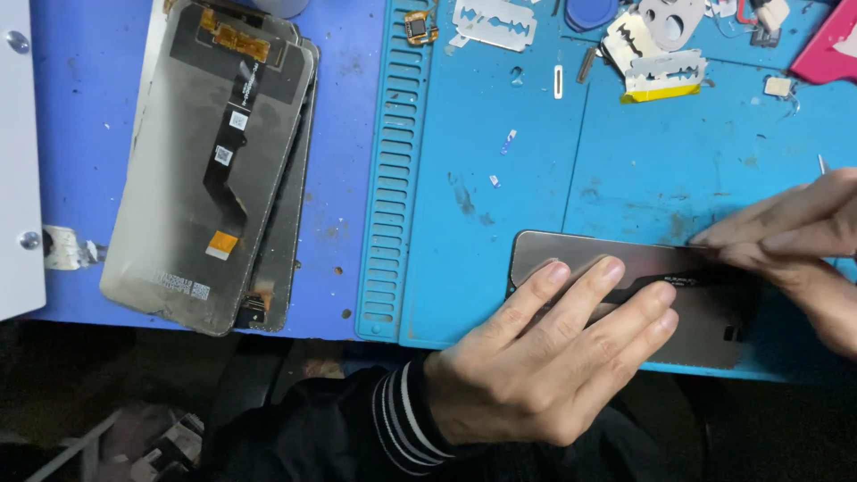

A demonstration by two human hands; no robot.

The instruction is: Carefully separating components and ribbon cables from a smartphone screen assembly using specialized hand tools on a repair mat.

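Note:
A grey phone display panel [571, 252] lies back side up on the light blue work mat [500, 178], near its front edge. My left hand [553, 357] rests flat on it, with several fingers stretched across its left half and pressing down. My right hand [794, 241] comes in from the right, its fingertips pinched together at the panel's upper edge. A thin metal tool [820, 163] shows only as a tip sticking up behind that hand. The panel's right part lies under my right hand's fingers.
Two more display panels with flex cables [210, 161] are stacked on the darker blue mat at left. Razor blades [494, 21], small metal parts and a pink object [830, 49] lie along the mat's far edge. A white plate [18, 161] borders the left side.

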